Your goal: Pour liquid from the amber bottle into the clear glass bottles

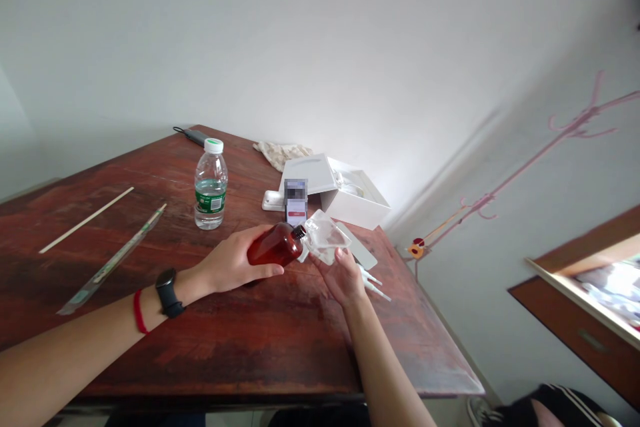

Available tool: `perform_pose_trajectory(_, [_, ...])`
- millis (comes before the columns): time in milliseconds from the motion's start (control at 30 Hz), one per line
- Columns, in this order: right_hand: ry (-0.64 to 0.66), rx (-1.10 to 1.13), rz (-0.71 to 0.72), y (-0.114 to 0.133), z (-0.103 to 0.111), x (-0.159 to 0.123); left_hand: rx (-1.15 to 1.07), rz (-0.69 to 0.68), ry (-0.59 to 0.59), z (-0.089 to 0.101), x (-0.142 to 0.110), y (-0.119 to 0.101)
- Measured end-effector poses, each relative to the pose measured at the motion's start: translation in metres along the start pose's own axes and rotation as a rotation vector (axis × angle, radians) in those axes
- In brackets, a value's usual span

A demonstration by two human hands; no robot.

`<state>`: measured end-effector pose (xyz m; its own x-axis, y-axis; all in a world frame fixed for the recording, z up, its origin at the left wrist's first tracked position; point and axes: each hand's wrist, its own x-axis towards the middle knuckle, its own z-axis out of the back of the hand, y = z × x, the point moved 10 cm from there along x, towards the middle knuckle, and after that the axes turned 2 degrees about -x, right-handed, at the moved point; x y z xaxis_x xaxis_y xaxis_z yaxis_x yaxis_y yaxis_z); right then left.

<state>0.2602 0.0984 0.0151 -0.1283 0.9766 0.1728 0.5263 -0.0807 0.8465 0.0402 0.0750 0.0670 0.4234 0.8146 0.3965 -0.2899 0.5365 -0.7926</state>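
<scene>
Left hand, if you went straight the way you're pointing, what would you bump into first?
Past the brown bottle that it holds, the left hand would probably meet the clear square container in the right hand first. They look very close, but the depth is hard to judge.

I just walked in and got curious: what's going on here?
A person is holding an amber bottle on its side in the left hand, with its dark neck right beside a clear square object held in the right hand. Both hands are above a reddish wooden table, which also holds a water bottle and a white box.
</scene>
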Motion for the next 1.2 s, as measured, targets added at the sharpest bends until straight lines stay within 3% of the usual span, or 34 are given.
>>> perform_pose_trajectory(333, [0.002, -0.058, 0.062, 0.015, -0.015, -0.002, 0.028, 0.003, -0.014, -0.001, -0.001, 0.006])
perform_pose_trajectory(733, [-0.024, -0.103, 0.123, 0.023, -0.002, -0.001, 0.02, 0.018, 0.0, -0.005, -0.003, 0.009])
perform_pose_trajectory(1200, [-0.044, -0.141, 0.144, 0.03, -0.007, -0.005, -0.038, 0.018, 0.026, -0.01, -0.004, 0.011])
